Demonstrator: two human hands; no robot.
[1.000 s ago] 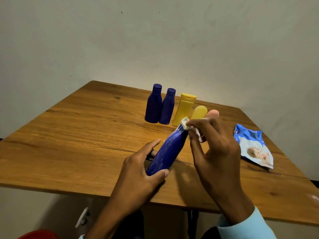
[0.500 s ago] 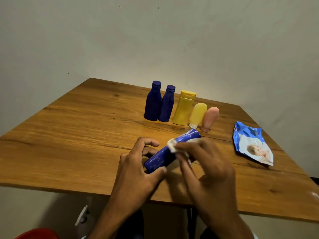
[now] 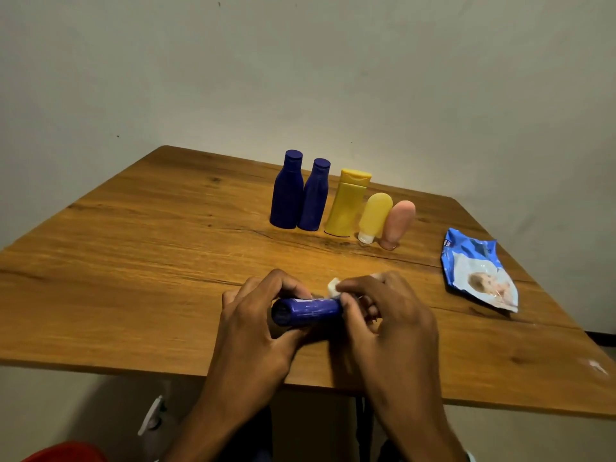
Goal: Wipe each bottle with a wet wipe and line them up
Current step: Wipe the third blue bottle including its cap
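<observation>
Near the table's [image 3: 166, 261] front edge, the left hand [image 3: 253, 331] grips a blue bottle [image 3: 306, 310] lying sideways; the right hand [image 3: 386, 321] pinches a wipe [image 3: 333, 285] against it. Five bottles [image 3: 346, 205] already stand lined up toward the far edge, so this looks like the last.

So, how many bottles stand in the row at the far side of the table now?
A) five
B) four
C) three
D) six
A: the row holds two dark blue bottles, a tall yellow bottle, a small yellow tube and a pink tube; a sixth, the blue bottle, lies in the hands.
</observation>
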